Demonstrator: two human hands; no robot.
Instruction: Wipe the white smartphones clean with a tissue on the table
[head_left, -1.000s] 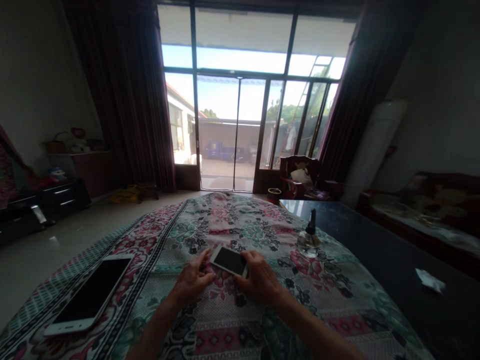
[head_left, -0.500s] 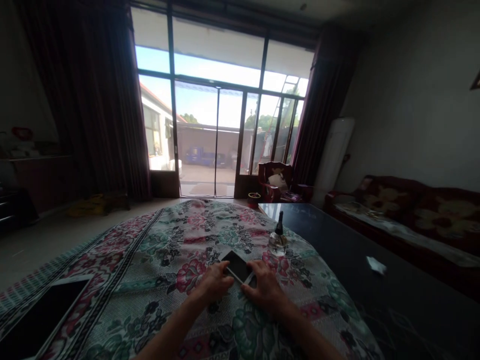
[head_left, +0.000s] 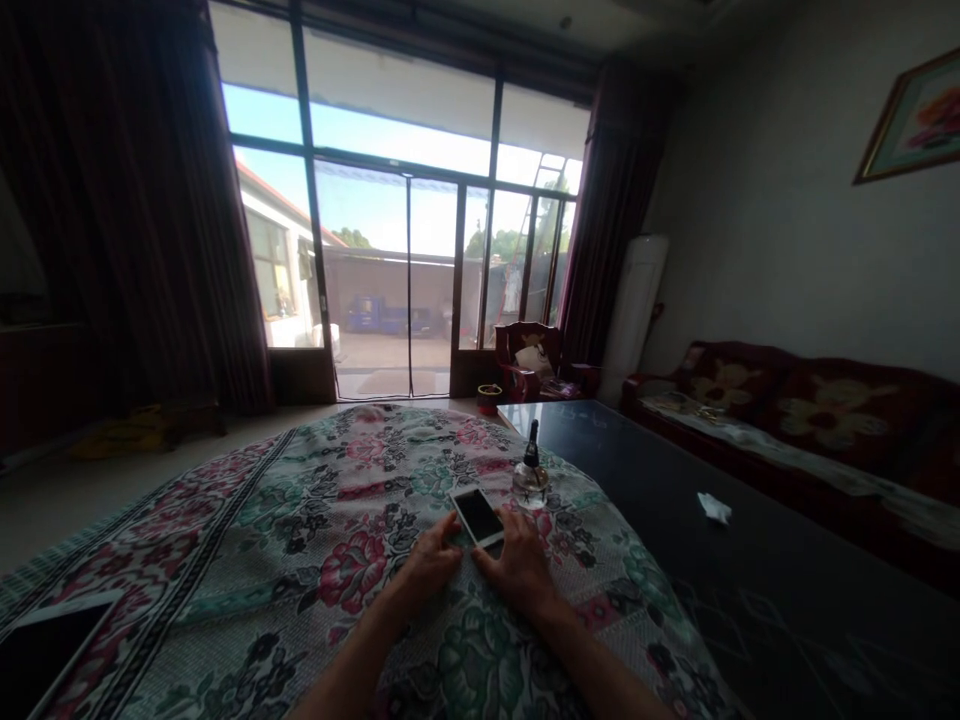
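A white smartphone with a dark screen is in front of me, above or on the flowered cloth; I cannot tell whether it touches the cloth. My right hand grips its right and lower edge, thumb on the near side and fingers along the far side. Close by the phone's left edge is my left hand, its fingers slightly bent and apart, holding nothing that I can see. Just beyond my right hand stands a clear bottle with a black top.
A tablet-like device with a dark screen lies at lower left. To the right, a crumpled white tissue rests on a dark glossy table. Beyond are a sofa, an armchair and glass doors.
The phone has turned, and its screen and white frame show more fully. My left hand has let go of its left edge, while the right keeps hold. The view has swung right.
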